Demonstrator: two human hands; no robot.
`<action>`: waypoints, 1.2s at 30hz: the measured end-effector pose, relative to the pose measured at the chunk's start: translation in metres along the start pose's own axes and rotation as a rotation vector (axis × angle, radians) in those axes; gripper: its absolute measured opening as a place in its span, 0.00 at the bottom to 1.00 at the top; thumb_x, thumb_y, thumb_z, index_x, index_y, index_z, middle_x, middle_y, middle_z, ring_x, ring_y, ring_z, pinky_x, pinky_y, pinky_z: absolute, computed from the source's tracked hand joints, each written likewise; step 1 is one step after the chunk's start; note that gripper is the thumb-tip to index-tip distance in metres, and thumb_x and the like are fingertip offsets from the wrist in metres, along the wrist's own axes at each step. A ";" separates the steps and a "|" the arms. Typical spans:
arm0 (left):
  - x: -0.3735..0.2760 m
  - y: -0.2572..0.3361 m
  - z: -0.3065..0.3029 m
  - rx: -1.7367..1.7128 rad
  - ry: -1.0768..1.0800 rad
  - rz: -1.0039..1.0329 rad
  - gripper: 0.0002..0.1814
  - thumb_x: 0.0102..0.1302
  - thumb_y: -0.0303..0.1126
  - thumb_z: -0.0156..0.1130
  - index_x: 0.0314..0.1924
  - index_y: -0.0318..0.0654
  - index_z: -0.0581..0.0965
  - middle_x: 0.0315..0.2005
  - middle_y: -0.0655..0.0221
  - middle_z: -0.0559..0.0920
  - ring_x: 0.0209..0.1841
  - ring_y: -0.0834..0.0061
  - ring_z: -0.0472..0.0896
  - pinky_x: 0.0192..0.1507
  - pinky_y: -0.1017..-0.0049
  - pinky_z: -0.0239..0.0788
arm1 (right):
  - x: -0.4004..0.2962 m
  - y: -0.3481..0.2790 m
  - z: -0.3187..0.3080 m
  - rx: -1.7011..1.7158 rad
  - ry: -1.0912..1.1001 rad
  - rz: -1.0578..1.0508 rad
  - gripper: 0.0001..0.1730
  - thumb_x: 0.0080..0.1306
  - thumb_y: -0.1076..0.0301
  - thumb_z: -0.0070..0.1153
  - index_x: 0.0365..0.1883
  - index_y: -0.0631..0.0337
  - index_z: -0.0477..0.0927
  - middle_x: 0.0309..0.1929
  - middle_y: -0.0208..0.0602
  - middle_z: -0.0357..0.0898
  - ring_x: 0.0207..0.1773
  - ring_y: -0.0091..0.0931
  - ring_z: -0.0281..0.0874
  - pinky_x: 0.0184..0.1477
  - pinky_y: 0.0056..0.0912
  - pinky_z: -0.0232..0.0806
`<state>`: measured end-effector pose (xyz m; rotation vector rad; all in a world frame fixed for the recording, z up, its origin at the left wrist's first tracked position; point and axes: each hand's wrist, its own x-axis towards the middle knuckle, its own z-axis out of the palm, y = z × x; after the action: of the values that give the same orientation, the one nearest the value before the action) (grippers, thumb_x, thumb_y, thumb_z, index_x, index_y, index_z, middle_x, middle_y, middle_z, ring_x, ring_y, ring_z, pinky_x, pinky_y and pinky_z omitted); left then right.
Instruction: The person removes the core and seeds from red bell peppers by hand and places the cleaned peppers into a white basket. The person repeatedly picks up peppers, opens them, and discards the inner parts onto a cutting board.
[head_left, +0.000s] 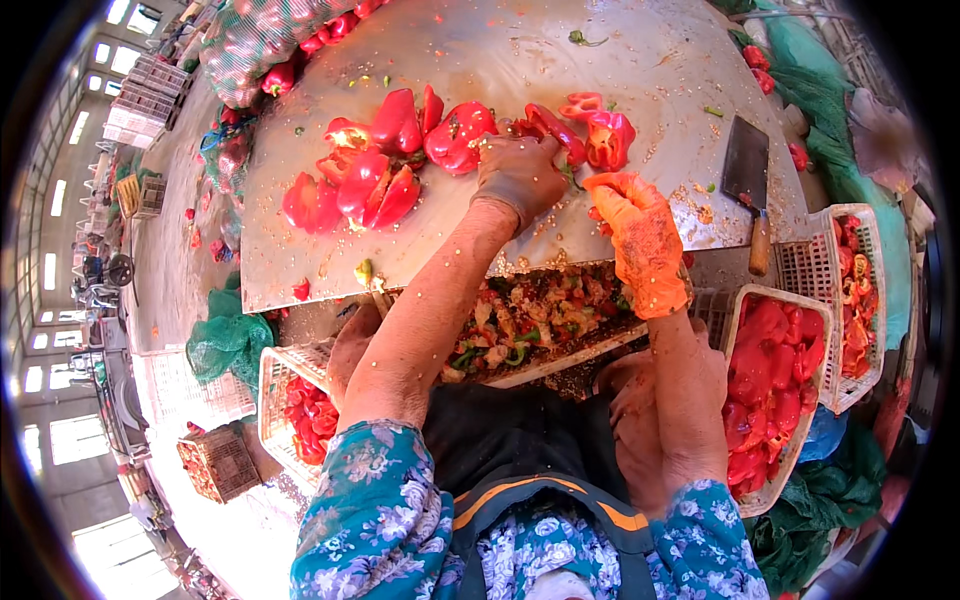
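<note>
My left hand (521, 176), in a thin, dirty glove, grips a torn red bell pepper (555, 131) on the metal tabletop (465, 259); its fingertips are partly hidden. Close by on the right, my right hand (637, 236) wears an orange rubber glove and has its fingers curled. Small red bits show at its palm side, but whether it holds something is unclear. Left of my left hand sits a whole-looking red pepper (459, 139), beside several split ones (367, 184). Opened pepper pieces (609, 139) lie beyond my right hand.
A cleaver (746, 169) lies at the right, its wooden handle overhanging the edge. Below the table, a crate (517, 371) holds cores and seeds. Crates of red pepper pieces stand left (281, 390) and right (784, 480). A full mesh sack (251, 52) is at the far left.
</note>
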<state>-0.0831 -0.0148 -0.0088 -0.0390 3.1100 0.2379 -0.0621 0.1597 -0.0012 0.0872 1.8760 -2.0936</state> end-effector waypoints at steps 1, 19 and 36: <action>0.002 -0.003 0.000 0.016 0.037 0.015 0.15 0.62 0.39 0.54 0.47 0.47 0.80 0.46 0.58 0.83 0.54 0.46 0.76 0.57 0.53 0.64 | 0.001 -0.001 0.002 -0.014 0.004 -0.011 0.10 0.65 0.63 0.59 0.41 0.57 0.84 0.26 0.22 0.74 0.23 0.14 0.63 0.25 0.20 0.56; -0.048 0.032 -0.014 -0.185 -0.122 -0.206 0.18 0.59 0.41 0.58 0.45 0.40 0.80 0.42 0.57 0.84 0.50 0.56 0.81 0.47 0.58 0.72 | 0.004 0.022 0.019 -0.211 0.008 0.032 0.19 0.67 0.61 0.54 0.54 0.60 0.79 0.44 0.34 0.79 0.39 0.23 0.74 0.42 0.26 0.68; -0.098 -0.036 -0.032 -1.602 -0.201 -0.039 0.07 0.52 0.25 0.61 0.32 0.29 0.81 0.29 0.63 0.82 0.30 0.75 0.82 0.33 0.79 0.74 | 0.017 0.022 0.028 0.292 -0.344 0.011 0.19 0.74 0.58 0.50 0.56 0.60 0.78 0.50 0.30 0.80 0.50 0.21 0.76 0.50 0.24 0.69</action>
<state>0.0152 -0.0525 0.0199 -0.0811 1.8834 2.2841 -0.0668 0.1268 -0.0229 -0.1833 1.3649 -2.1956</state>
